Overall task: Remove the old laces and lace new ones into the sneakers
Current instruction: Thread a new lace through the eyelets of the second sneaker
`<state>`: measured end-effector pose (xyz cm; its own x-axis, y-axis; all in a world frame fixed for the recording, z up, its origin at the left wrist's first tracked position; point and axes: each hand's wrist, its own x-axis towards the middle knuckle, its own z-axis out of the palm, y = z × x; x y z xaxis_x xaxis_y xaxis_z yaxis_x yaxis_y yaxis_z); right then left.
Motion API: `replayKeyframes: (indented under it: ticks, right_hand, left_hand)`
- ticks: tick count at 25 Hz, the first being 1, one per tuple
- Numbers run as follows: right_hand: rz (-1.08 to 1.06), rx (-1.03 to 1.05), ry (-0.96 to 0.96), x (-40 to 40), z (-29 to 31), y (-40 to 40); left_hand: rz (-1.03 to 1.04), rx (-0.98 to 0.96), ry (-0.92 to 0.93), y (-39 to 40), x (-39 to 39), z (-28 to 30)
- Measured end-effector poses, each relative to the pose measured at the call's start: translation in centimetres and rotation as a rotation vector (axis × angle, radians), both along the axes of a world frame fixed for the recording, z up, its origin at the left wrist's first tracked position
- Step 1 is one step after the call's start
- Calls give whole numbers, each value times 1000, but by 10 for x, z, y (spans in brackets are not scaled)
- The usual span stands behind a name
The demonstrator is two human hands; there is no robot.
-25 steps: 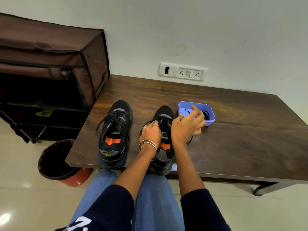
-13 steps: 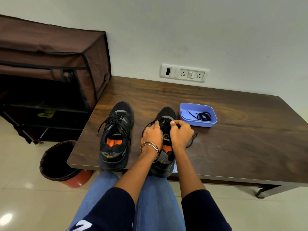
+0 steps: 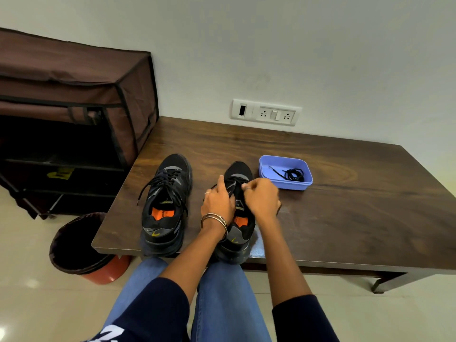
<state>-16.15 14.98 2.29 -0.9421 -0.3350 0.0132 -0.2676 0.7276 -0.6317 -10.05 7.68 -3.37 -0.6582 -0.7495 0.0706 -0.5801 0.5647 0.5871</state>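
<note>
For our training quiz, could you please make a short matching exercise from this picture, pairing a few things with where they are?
Things:
1. coiled lace
2. bin
3. left sneaker
4. socket panel

Places:
A. on the wall above the table
B. on the floor by the table's left corner
C. in the blue tray
D. on the table, no hand on it

Pairs: 1-C, 2-B, 3-D, 4-A

A room in a home: a dark wooden table stands against a plain painted wall fitted with a white switch-and-socket plate. Beside it sit a brown fabric-covered shoe rack and a lined waste bin on a pale tiled floor, furnishings typical of domestic living quarters.
</note>
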Motion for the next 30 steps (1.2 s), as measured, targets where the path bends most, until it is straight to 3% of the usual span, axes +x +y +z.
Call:
replayKeyframes:
  ticks: [3,5,7,9,13,22,24,28,30]
  right_hand:
    - [67,131,-3,19,-15,-5]
    - [58,142,33,16,-23,-3]
    - [66,171,52,11,-32,1]
    - [63,153,46,9,-37,3]
    - [58,87,32,8,-42,0]
    - [55,51,30,6,-46,-1]
    - [65,44,25,5,-47,-1]
    - [97,94,15,4,-47,-1]
    - [94,106,12,4,-47,-2]
  left_hand:
    - [-124,-82,283,-5,4,-3]
    - [-208,38,470,-12,3,0]
    - [-159,167,536,-20,-5,12]
    - [-172,92,393,-28,-20,25]
    - [-280,-231,-183,-35,-47,34]
    - [-369,-493,-374,-17,-58,37]
    - [-252,-377,-297,-22,-57,33]
    - [366,343,123,-44,-47,28]
    - [386,418,163,-38,-44,33]
